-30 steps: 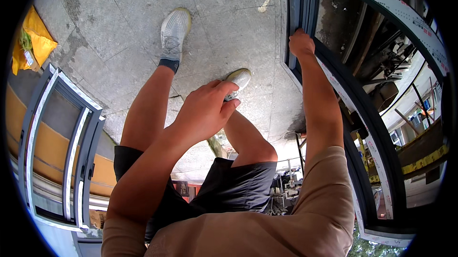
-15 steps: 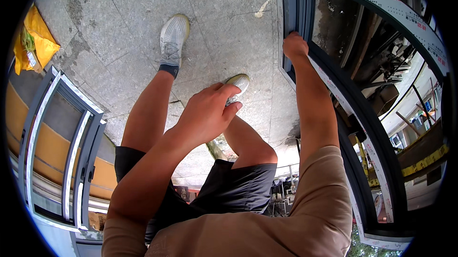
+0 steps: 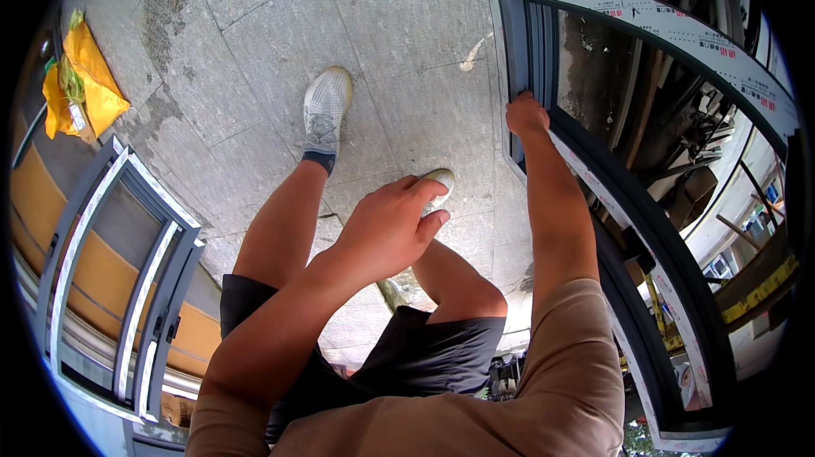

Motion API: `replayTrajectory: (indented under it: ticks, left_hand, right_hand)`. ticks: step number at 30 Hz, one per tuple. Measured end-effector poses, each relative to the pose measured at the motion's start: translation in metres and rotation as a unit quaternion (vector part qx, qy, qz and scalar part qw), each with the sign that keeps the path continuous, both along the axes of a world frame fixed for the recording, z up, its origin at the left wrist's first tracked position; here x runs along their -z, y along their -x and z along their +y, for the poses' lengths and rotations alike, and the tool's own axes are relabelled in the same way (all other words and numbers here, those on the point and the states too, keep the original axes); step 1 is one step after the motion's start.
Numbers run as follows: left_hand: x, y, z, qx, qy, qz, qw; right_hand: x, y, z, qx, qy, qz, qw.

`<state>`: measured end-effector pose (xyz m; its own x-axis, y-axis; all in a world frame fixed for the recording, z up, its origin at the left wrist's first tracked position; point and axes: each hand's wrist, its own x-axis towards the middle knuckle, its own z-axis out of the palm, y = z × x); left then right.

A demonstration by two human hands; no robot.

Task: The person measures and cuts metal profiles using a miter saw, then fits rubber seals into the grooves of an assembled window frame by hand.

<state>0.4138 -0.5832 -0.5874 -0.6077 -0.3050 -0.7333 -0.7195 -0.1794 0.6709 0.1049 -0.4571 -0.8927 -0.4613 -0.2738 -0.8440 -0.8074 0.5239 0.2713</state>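
Note:
To my right stands a large dark grey window frame [image 3: 533, 50], its faces covered with white printed protective film. My right hand [image 3: 526, 112] is closed on the inner grooved rail of this frame, arm stretched forward. Its fingertips are partly hidden behind the rail. In front of my body hovers my left hand [image 3: 386, 224], above my bent right leg and shoe. Thumb and forefinger are apart with nothing visible between them; the other fingers are mostly hidden under the palm.
A smaller grey window frame [image 3: 127, 287] with white film strips leans at the left, by tan panels. Beyond it lies a yellow bag [image 3: 93, 75] on the grey paved floor [image 3: 255, 58]. Through the large frame show wooden strips, scrap and a yellow-taped beam [image 3: 760, 291]. My shoes [image 3: 328, 109] are on the paving.
The whole view has shifted, so things sit slightly lower and to the right. My right hand stays on the frame's rail; my left hand keeps the same pose.

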Motion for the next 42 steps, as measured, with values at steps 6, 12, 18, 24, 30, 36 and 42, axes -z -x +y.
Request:
replayTrajectory:
  ticks: [6, 12, 18, 24, 30, 36, 42]
  left_hand:
    - [-0.018, 0.039, -0.048, 0.013, 0.073, 0.030, 0.997]
    - [-0.032, 0.150, -0.146, -0.013, 0.355, 0.150, 0.923]
    - [-0.036, 0.281, -0.177, 0.069, 0.457, 0.313, 0.830]
    - [-0.030, 0.301, -0.158, 0.085, 0.428, 0.256, 0.863]
    - [-0.029, 0.303, -0.162, 0.095, 0.449, 0.263, 0.849]
    - [-0.029, 0.305, -0.163, 0.112, 0.464, 0.249, 0.842]
    - [-0.033, 0.304, -0.163, 0.138, 0.468, 0.269, 0.830]
  right_hand:
    - [-0.025, -0.006, -0.005, 0.031, 0.022, 0.000, 0.999]
    - [-0.005, -0.007, 0.026, 0.057, 0.072, 0.028, 0.995]
    - [0.011, -0.010, 0.046, 0.053, 0.153, 0.033, 0.986]
    - [0.000, -0.012, 0.063, 0.114, 0.219, 0.004, 0.969]
    - [-0.015, -0.029, 0.068, 0.225, 0.323, 0.047, 0.918]
    - [0.008, -0.037, 0.072, 0.249, 0.348, 0.057, 0.902]
    - [-0.006, -0.038, 0.076, 0.300, 0.351, 0.022, 0.887]
